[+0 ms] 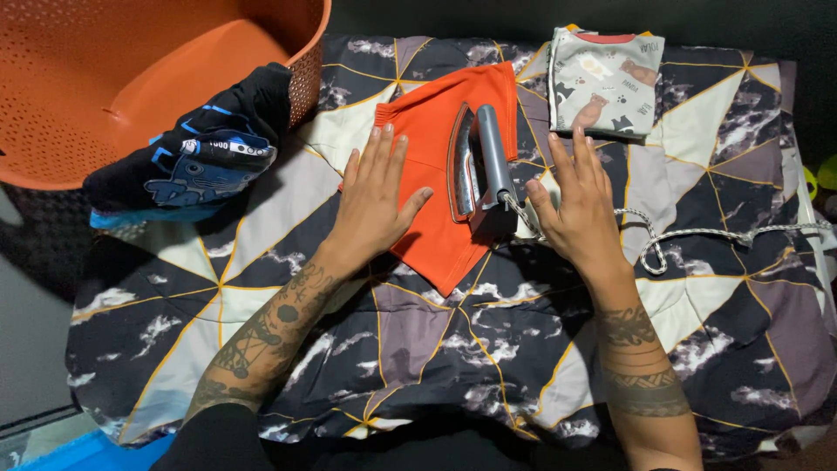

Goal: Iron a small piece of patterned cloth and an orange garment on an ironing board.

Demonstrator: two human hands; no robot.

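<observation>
place: home laundry corner | signs: iron (478, 161), patterned bedspread (523, 349) as ironing surface, orange laundry basket (105, 87), folded clothes (606, 80)

Flat-lying iron with grey handle (479, 161) sits between the two hands, blocking the straight path across the folded orange cloth (436, 174). Its braided white cord (697, 235) trails right over the dark geometric-patterned bedspread (418, 349), looped just beside the right hand (580, 214). Left hand (370, 205) lies flat on the cloth. Near half of the bedspread lies open. Far right: folded grey printed garment (606, 78). Far left: orange perforated plastic basket (96, 87), dark blue garment (196, 148) draped over its rim.
</observation>
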